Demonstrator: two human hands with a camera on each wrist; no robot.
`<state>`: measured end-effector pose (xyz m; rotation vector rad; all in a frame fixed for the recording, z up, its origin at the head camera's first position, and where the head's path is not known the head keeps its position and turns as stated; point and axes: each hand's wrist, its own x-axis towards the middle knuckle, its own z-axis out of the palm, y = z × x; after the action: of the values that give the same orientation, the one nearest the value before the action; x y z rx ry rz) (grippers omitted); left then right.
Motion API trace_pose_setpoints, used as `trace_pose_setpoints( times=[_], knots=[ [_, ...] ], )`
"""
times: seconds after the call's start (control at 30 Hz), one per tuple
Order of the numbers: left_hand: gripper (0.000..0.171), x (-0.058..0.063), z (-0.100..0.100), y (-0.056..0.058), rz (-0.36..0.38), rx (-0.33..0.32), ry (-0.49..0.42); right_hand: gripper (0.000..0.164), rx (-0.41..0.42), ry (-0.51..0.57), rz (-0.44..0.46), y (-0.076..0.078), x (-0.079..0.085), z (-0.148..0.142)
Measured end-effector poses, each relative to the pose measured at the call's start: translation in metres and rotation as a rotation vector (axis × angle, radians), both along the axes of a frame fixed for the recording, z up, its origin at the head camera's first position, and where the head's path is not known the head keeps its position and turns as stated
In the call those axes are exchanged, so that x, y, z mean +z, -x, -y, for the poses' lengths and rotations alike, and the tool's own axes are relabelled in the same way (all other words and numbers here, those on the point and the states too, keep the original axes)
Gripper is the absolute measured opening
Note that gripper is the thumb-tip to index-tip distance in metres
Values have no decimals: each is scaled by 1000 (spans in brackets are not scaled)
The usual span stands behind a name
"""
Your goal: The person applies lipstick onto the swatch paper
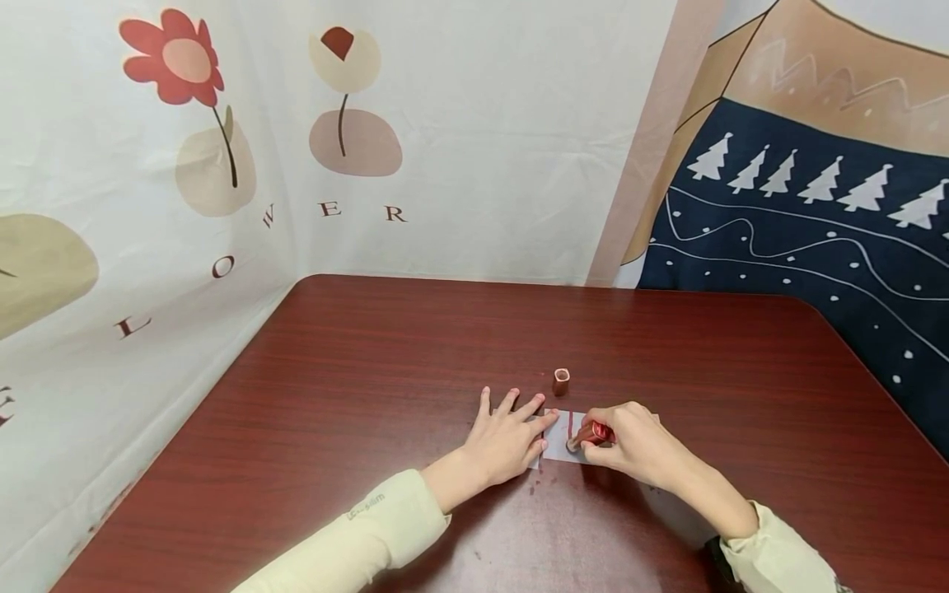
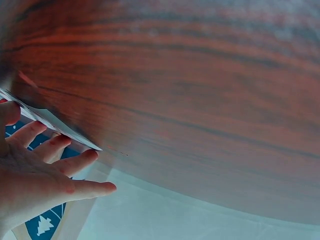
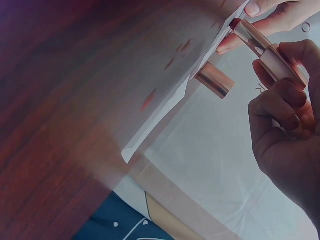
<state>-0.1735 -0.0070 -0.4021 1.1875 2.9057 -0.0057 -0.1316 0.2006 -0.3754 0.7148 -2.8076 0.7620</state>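
Patterned cloth [image 1: 482, 165] is hanging beyond the paper [image 1: 556, 438], and the table [image 1: 371, 371] is supporting the paper from below. Over the paper's left portion, the left hand [image 1: 507, 441] is lying with fingers spread and straight, grasping nothing. Over its right portion, the right hand [image 1: 639, 445] is gripping the tilted lipstick [image 1: 596, 432], which is pointing down at the paper. The cap [image 1: 561, 383] is standing just beyond the paper. A red line [image 1: 570, 424] is running along the paper beside the lipstick.

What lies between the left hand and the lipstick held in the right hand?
In the head view, white paper shows between the left hand and the lipstick, with a red streak on it near the lipstick's tip.
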Motion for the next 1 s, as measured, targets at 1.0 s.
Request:
trace_pose_setpoints(
  times=[1.0],
  knots=[
    [44,1,0,0,12,2,20,8,31,17,-29,0,-2,0]
  ],
)
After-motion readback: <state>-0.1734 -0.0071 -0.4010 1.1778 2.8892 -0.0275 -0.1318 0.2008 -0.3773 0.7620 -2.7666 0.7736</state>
